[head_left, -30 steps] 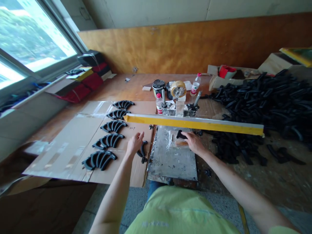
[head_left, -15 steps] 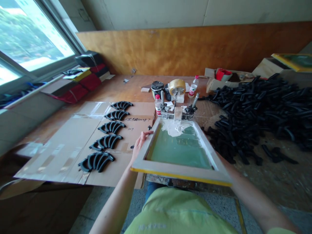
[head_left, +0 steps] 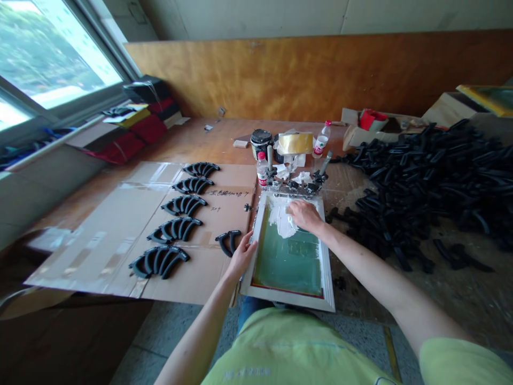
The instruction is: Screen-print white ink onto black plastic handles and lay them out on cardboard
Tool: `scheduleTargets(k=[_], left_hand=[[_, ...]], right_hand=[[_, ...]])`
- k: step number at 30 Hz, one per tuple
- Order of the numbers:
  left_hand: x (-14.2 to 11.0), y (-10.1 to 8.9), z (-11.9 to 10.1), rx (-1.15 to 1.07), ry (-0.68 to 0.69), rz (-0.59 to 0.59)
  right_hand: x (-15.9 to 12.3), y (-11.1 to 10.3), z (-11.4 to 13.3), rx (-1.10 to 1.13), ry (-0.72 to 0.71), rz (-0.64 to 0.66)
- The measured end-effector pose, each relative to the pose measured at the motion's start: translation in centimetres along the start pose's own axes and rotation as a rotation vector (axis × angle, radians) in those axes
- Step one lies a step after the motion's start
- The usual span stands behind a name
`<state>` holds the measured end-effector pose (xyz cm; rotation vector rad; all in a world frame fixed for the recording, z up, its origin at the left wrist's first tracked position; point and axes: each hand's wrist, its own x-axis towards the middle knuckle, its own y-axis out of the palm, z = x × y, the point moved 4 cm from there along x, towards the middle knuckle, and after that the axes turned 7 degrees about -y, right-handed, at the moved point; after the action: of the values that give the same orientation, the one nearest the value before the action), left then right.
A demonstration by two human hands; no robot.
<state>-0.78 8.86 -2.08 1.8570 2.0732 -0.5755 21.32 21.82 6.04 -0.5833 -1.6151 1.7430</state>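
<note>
1. black parts (head_left: 179, 251) lie in fans on cardboard (head_left: 100, 230), perhaps to keep them apart
2. left hand (head_left: 241, 256) touches frame (head_left: 286, 301), probably to steady it; grip, i cannot tell
3. frame lies flat between both hands
4. right hand (head_left: 306, 215), fingers bent narrow, is above white paste (head_left: 282, 224); whether it holds something, i cannot tell

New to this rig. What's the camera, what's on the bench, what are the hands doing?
No robot: these are a person's bare hands, seen from a head-worn camera looking forward and down. In front is a pale frame around a green panel, probably a printing screen. The left hand is at its left edge. The right hand is over the white paste near the far end; I can't tell whether it grips a tool. Left: curved black parts in fan shapes on cardboard. Right: a big black pile.
</note>
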Motion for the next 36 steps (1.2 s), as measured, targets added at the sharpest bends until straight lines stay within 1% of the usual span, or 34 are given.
scheduleTargets(k=[3, 5, 6, 7, 9, 11, 13, 15, 16, 18, 20, 23, 25, 27, 29, 30, 31, 32, 33, 34, 35, 36], left_hand=[[-0.2, 0.1, -0.1, -0.020, -0.018, 0.008], [-0.2, 0.1, -0.1, -0.024, -0.019, 0.009], [-0.2, 0.2, -0.2, -0.026, -0.018, 0.011], [-0.2, 0.2, -0.2, -0.029, -0.017, 0.009], [-0.2, 0.2, -0.2, -0.033, -0.013, 0.005], [-0.2, 0.2, -0.2, -0.035, -0.006, -0.001], [-0.2, 0.2, -0.3, -0.035, 0.003, -0.011], [-0.2, 0.2, -0.4, -0.039, -0.003, -0.019], [-0.3, 0.3, -0.5, -0.047, -0.011, -0.020], [-0.8, 0.3, -1.1, -0.072, -0.033, -0.006], [-1.5, 0.0, -2.2, -0.084, -0.044, 0.021], [-3.0, -0.8, -5.2, -0.107, -0.023, 0.053], [-3.6, -1.3, -7.7, -0.136, -0.004, 0.064], [-3.7, -1.4, -10.5, -0.206, 0.036, 0.071], [-3.4, -1.1, -13.7, -0.334, 0.155, 0.064], [-3.2, -0.8, -15.3, -0.403, 0.225, 0.060], [-2.9, -0.4, -16.6, -0.458, 0.280, 0.064], [-2.6, 0.1, -17.5, -0.495, 0.310, 0.067], [-2.3, 0.7, -18.0, -0.520, 0.315, 0.062], [-2.0, 1.3, -18.0, -0.543, 0.303, 0.038], [-1.8, 1.8, -17.5, -0.571, 0.287, -0.005], [-1.7, 2.6, -16.4, -0.594, 0.262, -0.046]], right_hand=[[-3.1, -0.3, 1.8, 0.055, -0.249, 0.028], [-4.1, -1.0, 2.2, 0.124, -0.367, 0.063], [-4.2, -1.3, 2.1, 0.155, -0.386, 0.074], [-4.1, -1.4, 2.0, 0.176, -0.374, 0.066], [-3.7, -1.5, 1.5, 0.175, -0.286, -0.009], [-3.8, -0.9, 1.5, 0.142, -0.227, -0.107], [-4.5, -0.1, 2.0, 0.132, -0.263, -0.147], [-5.1, 0.4, 2.4, 0.162, -0.327, -0.127], [-5.1, 0.3, 2.4, 0.183, -0.329, -0.119], [-4.0, -0.6, 1.9, 0.219, -0.258, -0.129], [-1.8, -2.2, 0.6, 0.221, -0.124, -0.173], [1.3, -4.8, -2.6, 0.179, 0.077, -0.232], [1.6, -6.2, -5.5, 0.175, 0.196, -0.290], [0.1, -7.0, -8.8, 0.210, 0.355, -0.378], [-2.5, -6.5, -11.5, 0.243, 0.531, -0.432], [-3.9, -5.7, -12.2, 0.257, 0.593, -0.432], [-5.1, -4.6, -12.4, 0.276, 0.618, -0.408], [-6.0, -3.3, -12.0, 0.305, 0.599, -0.360], [-6.7, -1.8, -11.1, 0.340, 0.537, -0.298], [-7.0, -0.3, -9.8, 0.375, 0.450, -0.226], [-7.2, 1.1, -8.2, 0.391, 0.349, -0.163], [-7.3, 2.2, -6.4, 0.382, 0.263, -0.119]])
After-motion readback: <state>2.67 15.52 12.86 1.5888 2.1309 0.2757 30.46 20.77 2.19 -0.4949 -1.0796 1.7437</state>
